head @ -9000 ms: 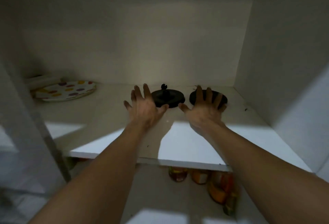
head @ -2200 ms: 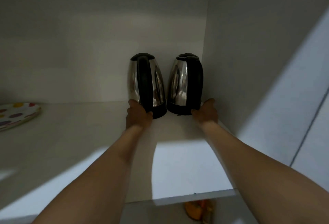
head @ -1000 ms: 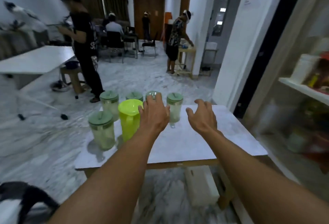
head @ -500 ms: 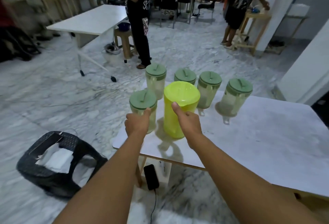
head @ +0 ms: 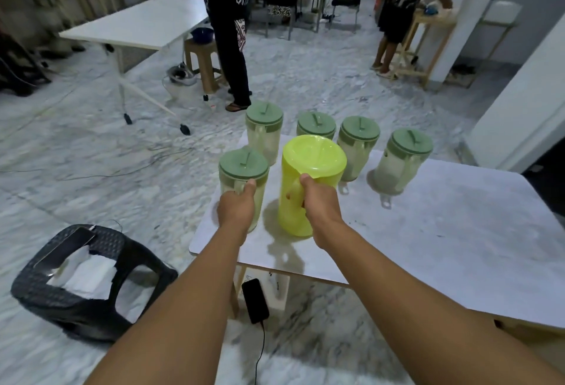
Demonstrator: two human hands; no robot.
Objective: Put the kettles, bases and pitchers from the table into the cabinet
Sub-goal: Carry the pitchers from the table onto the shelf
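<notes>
Several pitchers stand at the left end of a white table [head: 443, 231]. My right hand [head: 321, 204] is closed around the handle of a bright yellow-green pitcher [head: 308, 176], which leans slightly. My left hand [head: 237, 207] grips the handle of the nearest clear pitcher with a green lid [head: 243, 170]. Behind them stand more clear green-lidded pitchers: one at the back left [head: 264, 130], one in the middle [head: 316, 124], one beside it [head: 359, 143] and one at the right [head: 403, 161]. No kettle or base is in view.
A dark plastic stool [head: 88, 280] with white papers lies on the marble floor at the lower left. A black phone [head: 255, 300] on a cable hangs under the table edge. A person [head: 229, 33] stands beyond the table, beside another white table [head: 137, 23].
Earlier my hands set bases and two kettles on the cabinet shelf. I have since turned to the table, and both hands have closed on pitcher handles; the yellow one now tilts.
</notes>
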